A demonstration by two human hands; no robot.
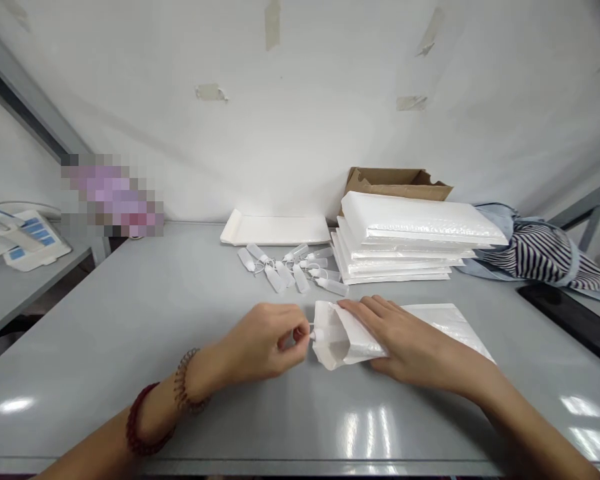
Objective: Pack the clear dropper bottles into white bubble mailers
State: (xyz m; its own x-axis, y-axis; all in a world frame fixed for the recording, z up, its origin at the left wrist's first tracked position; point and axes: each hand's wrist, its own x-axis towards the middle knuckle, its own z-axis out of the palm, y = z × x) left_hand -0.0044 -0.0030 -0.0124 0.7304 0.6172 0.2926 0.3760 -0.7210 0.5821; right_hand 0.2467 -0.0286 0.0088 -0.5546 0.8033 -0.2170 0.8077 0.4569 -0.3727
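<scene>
My right hand (pixel 400 337) grips a white bubble mailer (pixel 453 320) that lies flat on the grey table, its mouth gaping to the left. At that mouth my left hand (pixel 275 340) is closed in a pinch. Between its fingertips is the narrow tip of a small white squeeze bottle (pixel 325 333), whose body lies mostly inside the mailer. Several more small translucent squeeze bottles (pixel 274 279), with caps on thin loops, lie in a loose group beyond my hands.
A stack of white bubble mailers (pixel 420 223) stands behind my right hand, before an open cardboard box (pixel 400 183). One mailer (pixel 280 230) lies by the wall. Folded striped cloth (pixel 545 253) and a black phone (pixel 575 320) are at right, a white device (pixel 35 240) at left.
</scene>
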